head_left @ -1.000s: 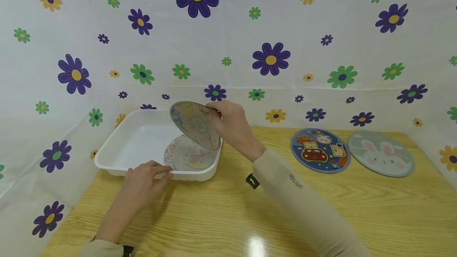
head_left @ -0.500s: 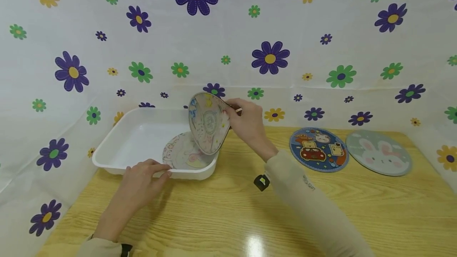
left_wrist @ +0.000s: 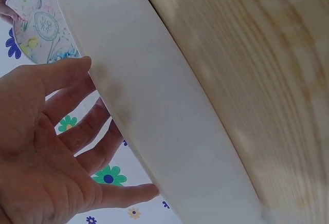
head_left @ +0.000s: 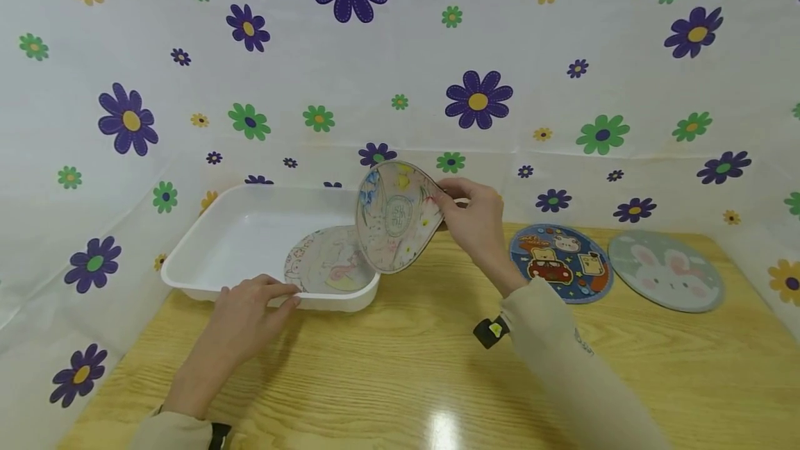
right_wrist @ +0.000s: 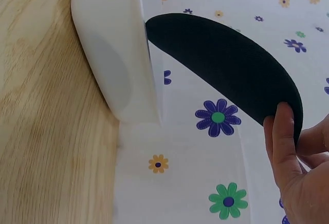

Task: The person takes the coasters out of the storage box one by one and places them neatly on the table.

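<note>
Right hand (head_left: 471, 210) at the right-hand end of the tray, its fingers and thumb clamped on the edge of a round mat (head_left: 396, 217). The mat hangs tilted and bent, its pale printed face with blue, yellow and pink marks turned towards the person and its underside plain and dark; its lower part stands in front of the tray's right corner, and from here I cannot tell whether the two touch. Left hand (head_left: 250, 311) at the near side of the white tray (head_left: 340, 303), its thumb and fingers clamped on the rim, some fingertips hidden behind it. Inside the tray, at the right end, lies a second pale mat (head_left: 325, 262). To the right, flat on the wood-grained counter (head_left: 400, 367), lie a blue mat (head_left: 565, 266) with a red car and, just beside it, a grey-green rabbit mat (head_left: 665, 269). Behind, a white cloth (head_left: 281, 89) with purple, green and yellow flowers
</note>
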A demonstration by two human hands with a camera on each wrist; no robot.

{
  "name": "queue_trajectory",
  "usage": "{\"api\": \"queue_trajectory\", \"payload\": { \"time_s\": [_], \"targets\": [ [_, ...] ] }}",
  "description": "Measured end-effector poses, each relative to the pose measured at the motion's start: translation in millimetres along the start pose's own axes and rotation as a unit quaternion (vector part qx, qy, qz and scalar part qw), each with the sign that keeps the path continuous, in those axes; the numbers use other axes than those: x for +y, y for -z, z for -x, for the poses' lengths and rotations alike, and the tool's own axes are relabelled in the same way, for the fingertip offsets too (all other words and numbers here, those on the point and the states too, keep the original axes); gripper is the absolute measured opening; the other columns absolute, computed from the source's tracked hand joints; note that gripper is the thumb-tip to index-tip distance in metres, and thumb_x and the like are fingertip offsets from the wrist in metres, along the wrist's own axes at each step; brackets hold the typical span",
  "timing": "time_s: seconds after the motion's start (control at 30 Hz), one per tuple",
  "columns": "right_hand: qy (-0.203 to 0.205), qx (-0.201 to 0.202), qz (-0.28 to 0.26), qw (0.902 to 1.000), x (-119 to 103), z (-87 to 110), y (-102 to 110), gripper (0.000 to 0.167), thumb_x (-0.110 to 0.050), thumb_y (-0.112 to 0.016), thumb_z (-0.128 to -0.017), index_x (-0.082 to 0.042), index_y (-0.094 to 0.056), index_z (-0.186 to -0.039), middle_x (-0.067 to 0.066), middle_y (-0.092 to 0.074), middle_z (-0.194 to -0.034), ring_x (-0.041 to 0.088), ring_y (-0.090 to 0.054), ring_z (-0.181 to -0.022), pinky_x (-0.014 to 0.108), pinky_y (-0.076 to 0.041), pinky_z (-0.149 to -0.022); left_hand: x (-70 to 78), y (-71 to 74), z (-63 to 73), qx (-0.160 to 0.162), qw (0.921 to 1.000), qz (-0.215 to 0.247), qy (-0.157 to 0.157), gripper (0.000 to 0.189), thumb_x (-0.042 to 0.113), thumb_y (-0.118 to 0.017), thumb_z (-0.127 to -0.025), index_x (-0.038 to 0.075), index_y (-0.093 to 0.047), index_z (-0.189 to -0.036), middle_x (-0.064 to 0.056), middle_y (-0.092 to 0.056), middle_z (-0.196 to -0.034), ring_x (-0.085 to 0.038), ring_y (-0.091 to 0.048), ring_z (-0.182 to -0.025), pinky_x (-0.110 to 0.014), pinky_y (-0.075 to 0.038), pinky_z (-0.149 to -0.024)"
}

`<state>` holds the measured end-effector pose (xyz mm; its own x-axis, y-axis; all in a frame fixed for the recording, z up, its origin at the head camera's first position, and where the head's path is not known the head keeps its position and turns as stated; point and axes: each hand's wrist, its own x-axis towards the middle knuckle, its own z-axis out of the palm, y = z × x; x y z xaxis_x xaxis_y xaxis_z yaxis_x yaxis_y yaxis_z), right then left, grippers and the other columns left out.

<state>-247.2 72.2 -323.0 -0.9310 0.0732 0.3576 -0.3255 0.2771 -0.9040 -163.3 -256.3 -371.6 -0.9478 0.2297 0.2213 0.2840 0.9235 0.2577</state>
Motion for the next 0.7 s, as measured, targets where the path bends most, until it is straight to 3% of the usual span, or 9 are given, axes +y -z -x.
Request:
{"api": "queue_trajectory", "payload": {
  "time_s": [0.33,0.7],
  "targets": [
    [0.003,0.033,0.043,0.9985,4,6.9,26,0.021,-0.01,-0.066,-0.099,-0.004,-0.075,-0.116,0.018,-0.073,-0.1,0.017,-0.075,-0.071,0.034,-0.064,-0.063,-0.2,-1.1,-0.1,-0.001,1.0,0.003,0.004,0.025,0.026,-0.07,-0.096,0.012,-0.078,-0.114,-0.015,-0.075,-0.111,-0.044,-0.068,-0.107,-0.086,-0.035,-0.094],
    [-0.017,0.046,0.05,0.9975,10,10.6,44,0.022,-0.009,-0.064,-0.1,-0.002,-0.074,-0.118,0.019,-0.071,-0.108,0.023,-0.078,-0.078,0.026,-0.062,-0.062,0.4,-2.0,0.3,0.003,1.0,0.003,0.003,0.025,0.026,-0.07,-0.096,0.011,-0.078,-0.115,-0.016,-0.075,-0.112,-0.044,-0.068,-0.105,-0.085,-0.037,-0.094]
  ]
}}
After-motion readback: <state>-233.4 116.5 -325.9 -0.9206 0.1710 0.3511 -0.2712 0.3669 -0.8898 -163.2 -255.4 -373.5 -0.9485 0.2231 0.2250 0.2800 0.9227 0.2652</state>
